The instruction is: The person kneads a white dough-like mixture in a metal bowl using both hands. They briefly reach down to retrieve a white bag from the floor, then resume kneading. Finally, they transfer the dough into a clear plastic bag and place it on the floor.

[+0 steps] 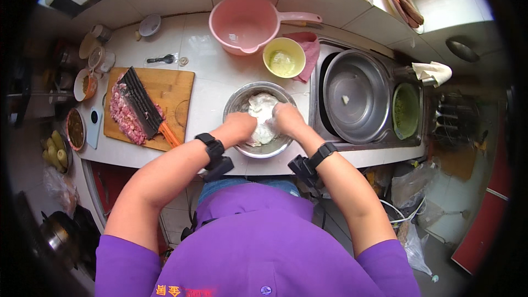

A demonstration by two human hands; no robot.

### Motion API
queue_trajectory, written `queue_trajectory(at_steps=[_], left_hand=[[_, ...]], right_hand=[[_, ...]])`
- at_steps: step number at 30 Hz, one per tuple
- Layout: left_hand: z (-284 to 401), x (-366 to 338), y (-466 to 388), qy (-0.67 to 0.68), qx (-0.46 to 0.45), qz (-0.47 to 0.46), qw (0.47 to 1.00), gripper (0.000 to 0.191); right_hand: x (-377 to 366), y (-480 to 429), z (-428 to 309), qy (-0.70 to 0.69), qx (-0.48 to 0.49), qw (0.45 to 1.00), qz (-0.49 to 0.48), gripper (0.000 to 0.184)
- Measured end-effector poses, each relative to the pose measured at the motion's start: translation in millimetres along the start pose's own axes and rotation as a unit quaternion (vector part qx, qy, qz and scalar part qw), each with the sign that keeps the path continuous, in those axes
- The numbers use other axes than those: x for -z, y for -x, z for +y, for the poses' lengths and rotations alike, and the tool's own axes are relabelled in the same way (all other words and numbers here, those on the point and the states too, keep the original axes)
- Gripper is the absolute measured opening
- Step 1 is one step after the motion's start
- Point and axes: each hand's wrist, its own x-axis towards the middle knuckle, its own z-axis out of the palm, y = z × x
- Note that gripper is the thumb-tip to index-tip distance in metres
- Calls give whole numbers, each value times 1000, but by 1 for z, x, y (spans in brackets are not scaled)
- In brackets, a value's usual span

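Observation:
A steel mixing bowl [232,98] stands on the counter in front of me, holding white, uneven dough [264,101]. My left hand [242,127] reaches over the bowl's left side, its fingers curled into the left edge of the dough. Across from it, my right hand [288,119] grips the dough's right side and is slightly blurred. The fingertips of both hands are hidden. Black straps with small dark devices circle both wrists.
To the left, a cleaver [142,99] lies across minced meat [119,111] on a wooden cutting board [181,84]. A pink handled basin [243,16] and a yellow-green bowl [284,55] stand behind. On the right, a metal basin [357,95] sits in the sink [317,132].

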Motion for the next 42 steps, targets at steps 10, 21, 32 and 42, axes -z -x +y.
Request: queue_trajectory(at_steps=[10, 21, 32, 42], left_hand=[[-7, -26, -18, -50, 27, 92, 994, 18], [-21, -4, -36, -186, -141, 252, 939, 17], [-14, -3, -48, -169, -49, 74, 981, 46], [-6, 11, -32, -144, -34, 72, 986, 44]], right_hand=[[-28, 1, -19, -7, -13, 999, -29, 20], [-16, 32, -7, 84, 0, 992, 97, 14], [-23, 3, -2, 43, 39, 998, 31, 19], [-12, 14, 1, 8, 50, 995, 88, 11]])
